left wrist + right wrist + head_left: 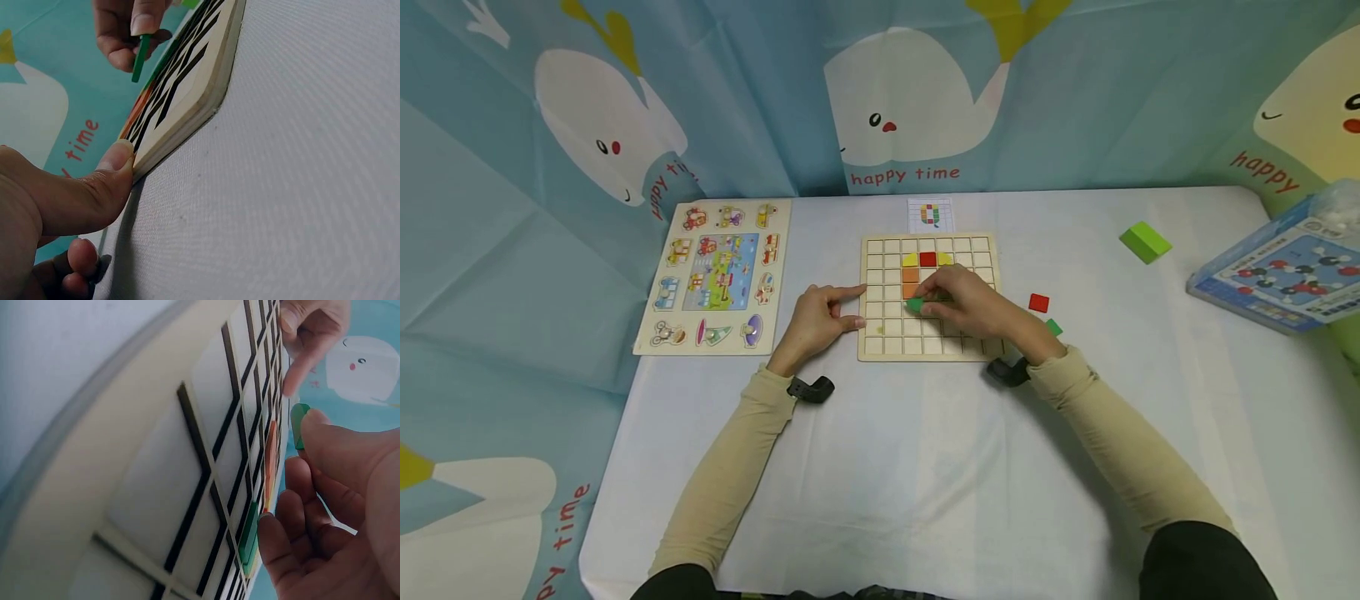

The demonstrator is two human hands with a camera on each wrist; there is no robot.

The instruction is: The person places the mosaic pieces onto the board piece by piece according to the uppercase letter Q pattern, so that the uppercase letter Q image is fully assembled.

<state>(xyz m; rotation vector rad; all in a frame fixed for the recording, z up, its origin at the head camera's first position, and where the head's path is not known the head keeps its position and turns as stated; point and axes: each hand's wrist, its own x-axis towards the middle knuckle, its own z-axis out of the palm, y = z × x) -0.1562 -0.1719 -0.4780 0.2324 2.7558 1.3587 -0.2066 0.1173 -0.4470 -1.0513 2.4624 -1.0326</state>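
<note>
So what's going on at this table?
A person's right hand pinches a green piece over the grid board, not yet seated. Their left hand touches the board's left edge with thumb and forefinger. Red, yellow and orange pieces already sit in the grid. A loose red piece and a loose green piece lie to its right; a small pattern card lies beyond it.

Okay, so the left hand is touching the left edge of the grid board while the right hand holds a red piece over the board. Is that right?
Not quite: the right hand holds a green piece, not a red one, as the left wrist view shows. The left hand does touch the left edge of the grid board.
</note>
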